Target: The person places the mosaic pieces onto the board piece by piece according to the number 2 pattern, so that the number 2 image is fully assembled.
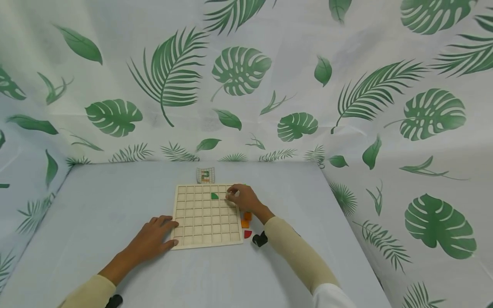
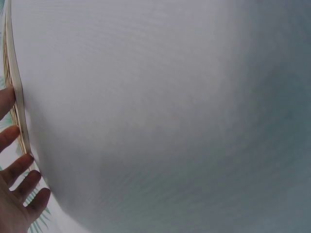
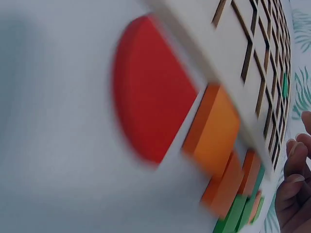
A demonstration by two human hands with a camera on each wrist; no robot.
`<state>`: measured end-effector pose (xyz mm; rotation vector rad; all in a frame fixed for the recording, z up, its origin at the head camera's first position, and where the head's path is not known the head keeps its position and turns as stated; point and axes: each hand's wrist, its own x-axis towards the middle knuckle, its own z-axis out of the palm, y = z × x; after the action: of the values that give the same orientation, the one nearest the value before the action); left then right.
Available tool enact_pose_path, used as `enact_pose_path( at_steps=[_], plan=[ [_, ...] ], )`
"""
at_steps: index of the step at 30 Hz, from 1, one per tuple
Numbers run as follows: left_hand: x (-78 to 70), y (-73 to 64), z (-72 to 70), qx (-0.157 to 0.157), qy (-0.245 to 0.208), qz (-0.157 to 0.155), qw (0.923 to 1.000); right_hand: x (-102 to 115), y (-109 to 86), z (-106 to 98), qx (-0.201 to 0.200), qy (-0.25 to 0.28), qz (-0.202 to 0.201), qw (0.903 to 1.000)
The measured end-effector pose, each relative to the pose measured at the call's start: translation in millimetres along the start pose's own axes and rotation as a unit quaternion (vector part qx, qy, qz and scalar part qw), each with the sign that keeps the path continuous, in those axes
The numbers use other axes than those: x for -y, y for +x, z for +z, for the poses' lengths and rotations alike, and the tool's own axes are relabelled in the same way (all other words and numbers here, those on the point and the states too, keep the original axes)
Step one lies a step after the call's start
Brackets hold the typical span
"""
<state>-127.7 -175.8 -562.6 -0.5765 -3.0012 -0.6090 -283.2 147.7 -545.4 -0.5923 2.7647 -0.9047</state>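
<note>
Wooden grid board lies flat on the pale surface, set back from its near edge and somewhat left of the right edge; at the far left, a tan left sleeve comes in over the near edge; from it reaches the left hand, fingers and thumb spread and extended, fingertips touching the board's left edge, its grip released; next, just beyond the board's top edge, lies a small printed card; a green piece sits in the second row from the top edge, right of centre; the right hand is over the board's top right corner, fingers bent towards the thumb, though one cannot tell whether they grasp anything; beside the board's right edge lie orange pieces, green pieces further along, and a red piece near the bottom right corner
</note>
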Motion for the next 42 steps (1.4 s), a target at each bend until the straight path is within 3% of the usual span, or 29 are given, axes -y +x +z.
enact_pose_path(
  at_steps=[8,19,28,42],
  plan=[
    [1.6,1.2,1.5,0.003,0.008,-0.004,1.0000,-26.9,-20.0,-18.9,-0.030,0.004,0.017,0.9994],
    [0.0,0.2,0.2,0.000,0.005,-0.002,1.0000,-60.1,-46.0,-47.7,-0.018,-0.005,0.083,0.9964],
    [0.6,0.9,2.0,0.005,0.011,-0.002,0.9999,-78.3,-60.7,-45.0,0.029,-0.031,0.085,0.9955],
    [0.3,0.0,1.5,0.000,0.008,0.003,1.0000,-76.6,-56.4,-40.4,0.040,-0.067,0.076,0.9941]
  ],
)
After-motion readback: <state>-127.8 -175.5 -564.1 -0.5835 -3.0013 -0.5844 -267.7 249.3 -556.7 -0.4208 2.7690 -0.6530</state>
